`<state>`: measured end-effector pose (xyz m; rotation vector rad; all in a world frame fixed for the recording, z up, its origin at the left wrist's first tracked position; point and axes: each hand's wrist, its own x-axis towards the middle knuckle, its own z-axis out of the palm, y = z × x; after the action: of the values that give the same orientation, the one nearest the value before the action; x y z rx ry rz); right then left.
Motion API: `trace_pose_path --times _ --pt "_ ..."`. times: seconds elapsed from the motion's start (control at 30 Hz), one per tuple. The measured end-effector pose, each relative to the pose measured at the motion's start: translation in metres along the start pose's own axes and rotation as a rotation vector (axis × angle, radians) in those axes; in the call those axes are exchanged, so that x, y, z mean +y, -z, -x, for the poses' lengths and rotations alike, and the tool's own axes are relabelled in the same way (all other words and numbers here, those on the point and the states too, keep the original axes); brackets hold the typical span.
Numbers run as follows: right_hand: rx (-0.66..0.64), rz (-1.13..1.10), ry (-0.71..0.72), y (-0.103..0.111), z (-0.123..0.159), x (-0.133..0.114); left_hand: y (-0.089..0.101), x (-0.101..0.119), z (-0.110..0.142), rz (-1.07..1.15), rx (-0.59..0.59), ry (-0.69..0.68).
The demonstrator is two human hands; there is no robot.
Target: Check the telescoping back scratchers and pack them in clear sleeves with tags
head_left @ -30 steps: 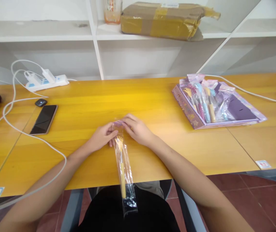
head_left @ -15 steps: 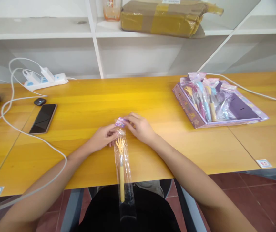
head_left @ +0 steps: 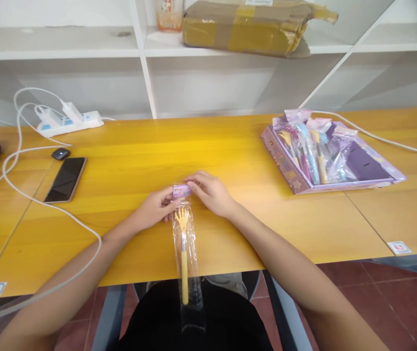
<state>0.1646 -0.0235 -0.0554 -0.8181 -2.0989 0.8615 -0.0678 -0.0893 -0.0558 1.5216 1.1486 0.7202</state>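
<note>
A long clear plastic bag [head_left: 187,253] lies on the yellow table [head_left: 230,156], reaching past the front edge toward me. Inside it is a yellow back scratcher [head_left: 183,253] with a small hand-shaped head. My left hand [head_left: 153,208] pinches the bag's top from the left. My right hand [head_left: 211,193] pinches the purple flap [head_left: 181,190] at the bag's top, folded over the mouth. Both hands have their fingers closed on the bag.
A purple box [head_left: 362,168] at the right holds several bagged scratchers [head_left: 312,146]. At the left lie a black phone [head_left: 65,179], a small black mouse [head_left: 61,153], a white power strip [head_left: 69,122] and white cables [head_left: 40,204]. White shelves behind carry a taped cardboard parcel [head_left: 248,27].
The scratcher slid further into the bag. The purple flap stood up half a second ago and now is folded down over the mouth under my right fingers.
</note>
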Motion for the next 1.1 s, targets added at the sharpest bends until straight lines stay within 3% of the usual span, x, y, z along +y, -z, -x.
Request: trace_pose_path --times 0.2,0.33,0.67,1.1 --pt "-0.027 -0.506 -0.331 -0.006 -0.004 0.008 0.0 0.002 0.0 0.061 -0.031 -0.013" --pt "-0.066 -0.661 -0.389 -0.005 -0.005 0.006 0.001 -0.002 -0.001 0.065 -0.028 0.001" --pt "0.0 -0.626 -0.337 -0.005 -0.005 0.009 -0.005 0.005 0.002 0.155 0.059 0.029" --pt "0.107 -0.571 -0.297 -0.009 -0.006 0.012 -0.003 0.007 0.002 0.122 0.015 0.002"
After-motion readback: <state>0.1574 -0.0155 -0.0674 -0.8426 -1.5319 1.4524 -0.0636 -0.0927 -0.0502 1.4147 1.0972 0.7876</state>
